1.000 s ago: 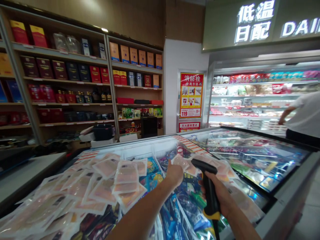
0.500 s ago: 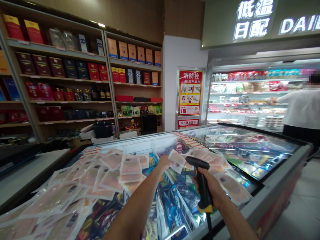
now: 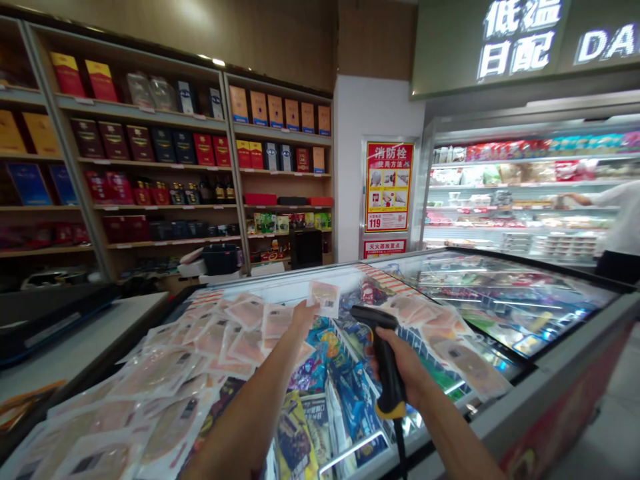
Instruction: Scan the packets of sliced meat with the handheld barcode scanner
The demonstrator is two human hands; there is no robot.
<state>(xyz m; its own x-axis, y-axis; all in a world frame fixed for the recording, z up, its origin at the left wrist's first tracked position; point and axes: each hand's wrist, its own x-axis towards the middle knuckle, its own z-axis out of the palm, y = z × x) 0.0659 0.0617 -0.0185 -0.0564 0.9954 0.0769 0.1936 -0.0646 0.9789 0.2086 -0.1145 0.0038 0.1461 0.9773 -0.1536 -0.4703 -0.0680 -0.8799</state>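
Note:
My left hand [image 3: 304, 312] reaches out over the freezer's glass top and is closed on the edge of a clear vacuum-sealed packet [image 3: 324, 298] with a pale pink filling and a small dark label. Wrapped round the grip of a black and yellow barcode scanner [image 3: 387, 367] is my right hand [image 3: 401, 360]. The scanner's head points left, toward the packet, and its cord hangs down. Many similar packets [image 3: 170, 363] lie overlapping on the left of the glass, and a smaller group [image 3: 445, 327] lies to the right of the scanner.
Under the glass of the chest freezer [image 3: 560, 353] are colourful bags [image 3: 325, 407]. A counter [image 3: 100, 340] with a black device stands at left. Shelves of boxed goods [image 3: 165, 143] line the back wall. At far right, a person [image 3: 623, 213] reaches into a lit refrigerated display [image 3: 520, 183].
My left hand has moved left with the packet, which is now raised more upright. The scanner has shifted left in my right hand. The view has turned slightly left.

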